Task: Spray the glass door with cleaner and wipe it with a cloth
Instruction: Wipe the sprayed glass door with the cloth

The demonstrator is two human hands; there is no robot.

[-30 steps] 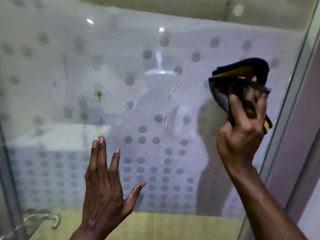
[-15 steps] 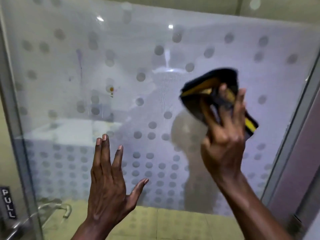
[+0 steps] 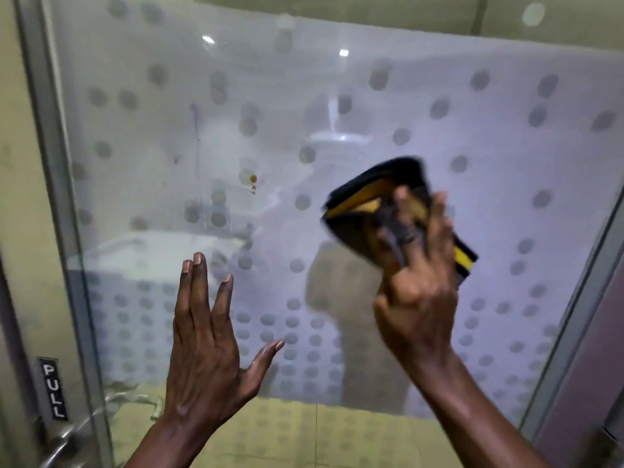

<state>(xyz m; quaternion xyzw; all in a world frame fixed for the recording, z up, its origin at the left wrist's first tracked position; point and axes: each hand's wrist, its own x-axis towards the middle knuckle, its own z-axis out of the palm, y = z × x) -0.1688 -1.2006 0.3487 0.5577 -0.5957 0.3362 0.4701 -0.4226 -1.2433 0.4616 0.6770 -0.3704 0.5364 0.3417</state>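
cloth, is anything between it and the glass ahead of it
Nothing visible. The right hand holds the cloth up at the glass door; the left hand is spread lower left, apart from it.

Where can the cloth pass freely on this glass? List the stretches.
Free: the glass door above the cloth; the stretch between the left frame and the cloth, above the left hand. Crowded: lower centre, where the right hand grips the cloth.

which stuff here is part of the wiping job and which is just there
Part of the job:
- glass door
- cloth, held in the right hand
- left hand, open, raised before the glass
No spray bottle shows.

Just there:
- pull label
- door handle
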